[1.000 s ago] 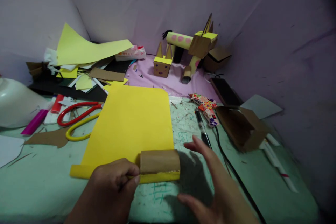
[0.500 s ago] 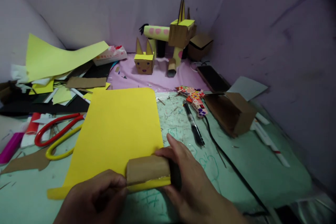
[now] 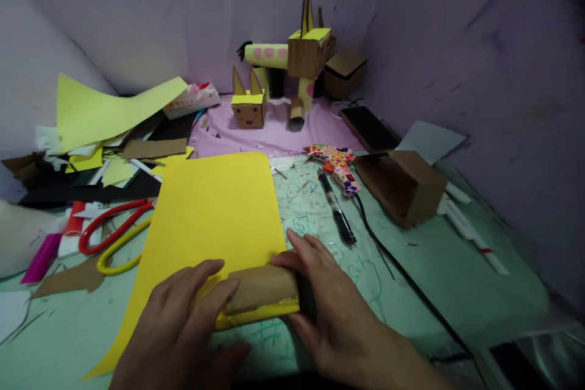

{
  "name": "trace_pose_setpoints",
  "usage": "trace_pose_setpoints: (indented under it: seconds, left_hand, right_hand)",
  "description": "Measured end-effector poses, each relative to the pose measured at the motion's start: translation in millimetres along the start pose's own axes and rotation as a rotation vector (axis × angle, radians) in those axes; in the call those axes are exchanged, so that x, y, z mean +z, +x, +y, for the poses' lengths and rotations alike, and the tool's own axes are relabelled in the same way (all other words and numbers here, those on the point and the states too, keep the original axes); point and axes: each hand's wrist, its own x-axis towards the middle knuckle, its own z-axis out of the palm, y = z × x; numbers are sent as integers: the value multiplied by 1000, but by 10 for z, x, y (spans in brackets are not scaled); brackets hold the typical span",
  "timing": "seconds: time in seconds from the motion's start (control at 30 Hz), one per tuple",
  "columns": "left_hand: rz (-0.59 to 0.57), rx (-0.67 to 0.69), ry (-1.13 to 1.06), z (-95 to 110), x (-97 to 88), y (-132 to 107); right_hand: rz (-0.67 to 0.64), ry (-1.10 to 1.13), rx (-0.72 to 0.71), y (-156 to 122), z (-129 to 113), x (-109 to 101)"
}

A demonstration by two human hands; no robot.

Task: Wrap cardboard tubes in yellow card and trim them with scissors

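My right hand (image 3: pixel 329 304) is closed around the right end of a brown cardboard tube (image 3: pixel 262 288), thumb below and fingers over the top. The tube lies across the near end of a sheet of yellow paper (image 3: pixel 219 207), whose edge wraps up along the tube's near side. My left hand (image 3: pixel 180 311) is by the tube's left end, fingers apart. One fingertip rests on the cardboard there, and the thumb stays apart below, slightly blurred. The paper's lower left corner lies flat beside my left hand.
Scissors (image 3: pixel 116 213) with red and yellow handles lie left of the paper. On the right are a black pen (image 3: pixel 337 210), a flower-patterned glue gun (image 3: pixel 336 163) with a black cord (image 3: pixel 411 280), and an open cardboard box (image 3: pixel 418 189). A cardboard animal (image 3: pixel 308 55) stands behind.
My left hand has loosened from its pinch at the tube's left end and spread its fingers. The rolled-up left corner of the paper has flattened out. My right hand keeps its hold.
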Motion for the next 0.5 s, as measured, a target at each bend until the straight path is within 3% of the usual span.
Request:
trace_pose_setpoints:
  seconds: [0.1,0.2,0.33,0.5]
  left_hand:
    - [-80,-81,-144,-23,-82,138]
    - [-269,-211,-326,-51,-170,395]
    - [-530,-68,-359,-24,-167,697]
    - [-555,-96,-307,27,-81,761]
  right_hand:
    - [-14,-9,-3,-21,7,0]
    - [-25,1,-24,-42,27,-31]
    - [-71,88,-5,33,47,-179]
    - [-31,119,83,588,94,-370]
